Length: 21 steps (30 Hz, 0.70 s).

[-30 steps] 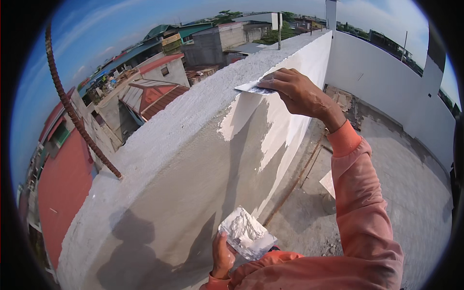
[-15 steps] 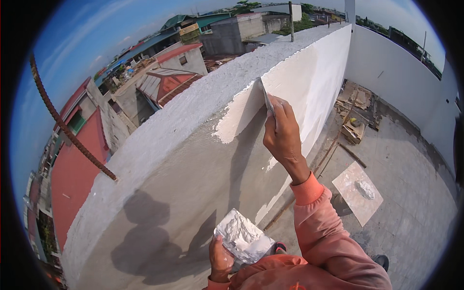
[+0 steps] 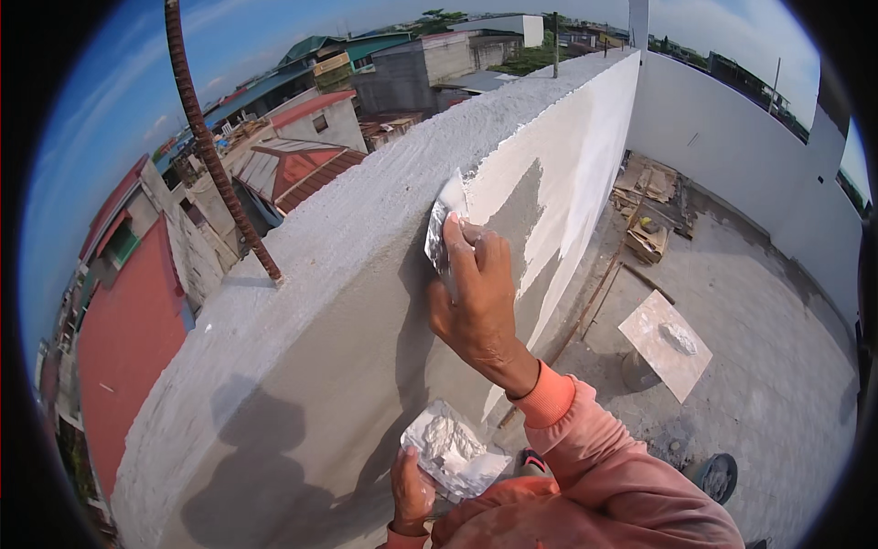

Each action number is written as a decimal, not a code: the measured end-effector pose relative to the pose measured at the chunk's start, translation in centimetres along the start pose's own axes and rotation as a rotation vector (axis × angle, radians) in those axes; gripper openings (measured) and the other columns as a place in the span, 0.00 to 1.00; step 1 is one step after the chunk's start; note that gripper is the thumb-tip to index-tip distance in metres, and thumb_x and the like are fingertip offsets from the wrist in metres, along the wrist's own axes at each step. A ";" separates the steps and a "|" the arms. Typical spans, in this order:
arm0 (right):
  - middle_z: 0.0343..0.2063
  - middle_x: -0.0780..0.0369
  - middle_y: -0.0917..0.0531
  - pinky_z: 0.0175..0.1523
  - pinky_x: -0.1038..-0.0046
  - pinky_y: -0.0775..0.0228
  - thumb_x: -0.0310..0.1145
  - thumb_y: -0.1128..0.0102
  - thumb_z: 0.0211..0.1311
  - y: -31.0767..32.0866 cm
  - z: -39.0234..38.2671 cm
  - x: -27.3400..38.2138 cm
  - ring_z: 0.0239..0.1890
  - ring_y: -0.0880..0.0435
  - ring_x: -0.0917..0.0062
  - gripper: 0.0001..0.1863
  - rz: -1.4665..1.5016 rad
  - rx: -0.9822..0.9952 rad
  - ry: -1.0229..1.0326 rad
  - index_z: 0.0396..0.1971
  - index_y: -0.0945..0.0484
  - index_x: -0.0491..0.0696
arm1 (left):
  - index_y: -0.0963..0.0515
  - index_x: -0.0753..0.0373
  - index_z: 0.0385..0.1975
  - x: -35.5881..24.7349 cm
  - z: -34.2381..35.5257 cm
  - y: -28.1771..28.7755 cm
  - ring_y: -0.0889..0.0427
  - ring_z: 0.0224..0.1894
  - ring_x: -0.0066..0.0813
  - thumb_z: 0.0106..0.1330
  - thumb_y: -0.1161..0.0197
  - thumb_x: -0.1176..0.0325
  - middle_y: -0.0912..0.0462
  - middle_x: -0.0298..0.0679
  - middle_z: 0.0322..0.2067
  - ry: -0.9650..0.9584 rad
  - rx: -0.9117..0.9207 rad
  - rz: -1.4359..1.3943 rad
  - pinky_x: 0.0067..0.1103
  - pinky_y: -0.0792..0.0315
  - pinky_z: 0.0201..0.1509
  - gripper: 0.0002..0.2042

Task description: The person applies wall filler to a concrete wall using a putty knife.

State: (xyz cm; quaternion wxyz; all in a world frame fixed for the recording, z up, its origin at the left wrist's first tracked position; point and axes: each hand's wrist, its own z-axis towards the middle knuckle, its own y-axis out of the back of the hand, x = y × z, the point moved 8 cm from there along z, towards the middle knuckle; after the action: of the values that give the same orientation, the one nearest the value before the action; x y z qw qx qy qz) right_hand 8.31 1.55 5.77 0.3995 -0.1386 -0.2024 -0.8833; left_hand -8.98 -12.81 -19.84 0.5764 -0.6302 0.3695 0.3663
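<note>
My right hand (image 3: 480, 297) is closed around a putty knife (image 3: 444, 215), its broad metal blade smeared white. The blade lies against the upper edge of a low wall (image 3: 352, 352), at the left end of a white coat of putty (image 3: 572, 156). Just right of the blade, a jagged grey area breaks that coat. Lower down, my left hand (image 3: 413, 489) grips the left side of a small flat board (image 3: 485, 471) with a lump of white putty (image 3: 451, 441) on it. The board's underside and the knife's handle are mostly hidden.
Rusty steel bars (image 3: 215, 151) rise from the wall's top, with rooftops (image 3: 146, 329) beyond. On the tiled floor (image 3: 777, 384) at right stand a putty-bearing panel (image 3: 663, 357) propped on a bucket (image 3: 638, 371), a dark bucket (image 3: 716, 478), and cardboard scraps (image 3: 647, 240).
The view has shifted. My right hand has moved left and down along the wall, and the blade has turned from edge-on to show its face. My left hand still holds the board.
</note>
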 end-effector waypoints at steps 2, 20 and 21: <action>0.45 0.49 0.25 0.53 0.61 0.30 0.13 0.44 0.43 0.0 -0.8 2.0 0.49 0.25 0.55 0.37 0.014 0.008 0.012 0.61 0.31 0.38 | 0.32 0.70 0.60 -0.7 -0.7 -0.5 0.24 0.60 0.40 0.75 0.54 0.59 0.25 0.47 0.58 0.036 -0.020 -0.067 0.36 0.29 0.64 0.22; 0.51 0.58 0.18 0.58 0.59 0.30 0.17 0.38 0.41 12.1 -9.3 4.8 0.51 0.18 0.65 0.31 -0.024 0.928 0.396 0.53 0.22 0.47 | 0.37 0.70 0.63 -3.0 3.9 -9.3 0.15 0.50 0.40 0.76 0.57 0.54 0.23 0.51 0.55 0.117 0.247 -0.209 0.34 0.14 0.43 0.26; 0.51 0.58 0.18 0.58 0.59 0.30 0.19 0.39 0.44 12.1 -9.9 4.6 0.51 0.18 0.66 0.30 -0.045 0.949 0.427 0.54 0.22 0.47 | 0.37 0.70 0.63 -3.0 4.0 -9.9 0.15 0.50 0.40 0.76 0.57 0.54 0.23 0.51 0.55 0.117 0.264 -0.211 0.34 0.14 0.43 0.26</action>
State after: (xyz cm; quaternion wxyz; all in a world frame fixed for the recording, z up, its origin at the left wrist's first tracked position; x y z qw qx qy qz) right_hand 13.80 -13.30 1.93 0.4316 0.2455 -0.4974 -0.7114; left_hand -1.71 -8.06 -12.99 0.6668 -0.6047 0.3791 0.2146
